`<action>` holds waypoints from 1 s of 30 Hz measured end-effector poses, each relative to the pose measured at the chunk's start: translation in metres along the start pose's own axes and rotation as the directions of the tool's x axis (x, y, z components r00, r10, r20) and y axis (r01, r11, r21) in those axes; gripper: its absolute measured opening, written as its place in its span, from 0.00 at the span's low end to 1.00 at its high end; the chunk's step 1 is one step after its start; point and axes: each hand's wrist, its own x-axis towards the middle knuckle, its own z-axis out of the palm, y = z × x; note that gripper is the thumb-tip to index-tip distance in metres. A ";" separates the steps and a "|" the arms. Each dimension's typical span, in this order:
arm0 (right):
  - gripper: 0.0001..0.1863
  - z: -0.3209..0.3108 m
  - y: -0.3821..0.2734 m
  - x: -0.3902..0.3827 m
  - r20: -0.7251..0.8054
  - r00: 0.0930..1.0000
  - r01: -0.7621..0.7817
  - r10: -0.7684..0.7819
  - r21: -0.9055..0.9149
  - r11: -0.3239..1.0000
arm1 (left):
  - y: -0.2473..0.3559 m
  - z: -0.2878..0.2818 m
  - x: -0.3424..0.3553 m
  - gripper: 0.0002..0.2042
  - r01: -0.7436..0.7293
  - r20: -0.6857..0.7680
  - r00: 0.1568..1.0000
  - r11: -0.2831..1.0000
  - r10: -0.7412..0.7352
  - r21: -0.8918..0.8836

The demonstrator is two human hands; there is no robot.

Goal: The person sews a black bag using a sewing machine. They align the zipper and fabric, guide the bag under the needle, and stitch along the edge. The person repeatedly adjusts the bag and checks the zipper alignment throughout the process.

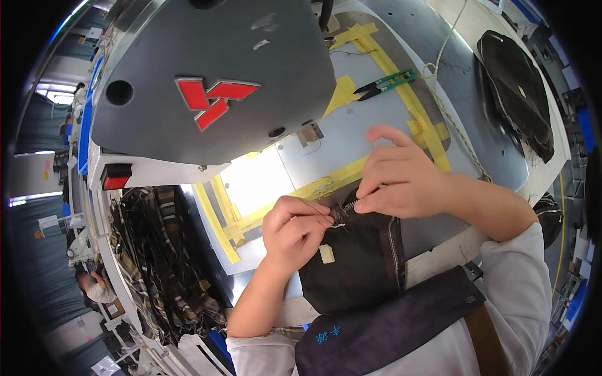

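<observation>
My left hand (295, 235) pinches loose threads and the edge of a dark fabric piece (348, 269) at the metal plate's front edge. Just to its right, my right hand (395, 182) has thumb and fingers closed at a short zipper end (351, 205), its index finger raised. The dark piece has a zipper down its right side and a small pale tag (327, 254). Green-handled snips (392, 81) lie on the plate (313, 156) beyond my hands, among strips of yellow tape.
A large grey machine head (144, 75) overhangs the plate. Plaid fabric (150, 250) is piled at the left. A black fabric piece (514, 94) lies at the right, near a hanging cord (467, 144). A co-worker (97, 285) is at the far left.
</observation>
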 end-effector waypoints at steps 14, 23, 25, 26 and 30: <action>0.02 -0.003 -0.005 0.000 -0.018 0.996 0.090 -0.092 -0.105 0.990 | 0.001 -0.005 0.001 0.11 -0.046 0.110 0.993 0.996 0.037 0.076; 0.06 0.000 -0.011 0.010 0.236 0.688 -0.712 0.686 0.399 0.577 | 0.006 0.001 0.009 0.09 0.629 0.286 0.774 0.632 -0.565 -0.453; 0.06 0.000 -0.011 0.012 0.292 0.631 -0.759 0.719 0.426 0.493 | 0.007 -0.002 0.008 0.08 0.685 0.325 0.722 0.564 -0.611 -0.461; 0.07 0.000 -0.011 0.013 0.320 0.601 -0.779 0.732 0.437 0.449 | 0.008 -0.003 0.008 0.08 0.711 0.344 0.694 0.529 -0.632 -0.463; 0.08 0.001 -0.010 0.012 0.367 0.544 -0.806 0.755 0.478 0.348 | 0.007 -0.001 0.010 0.06 0.764 0.400 0.624 0.418 -0.671 -0.491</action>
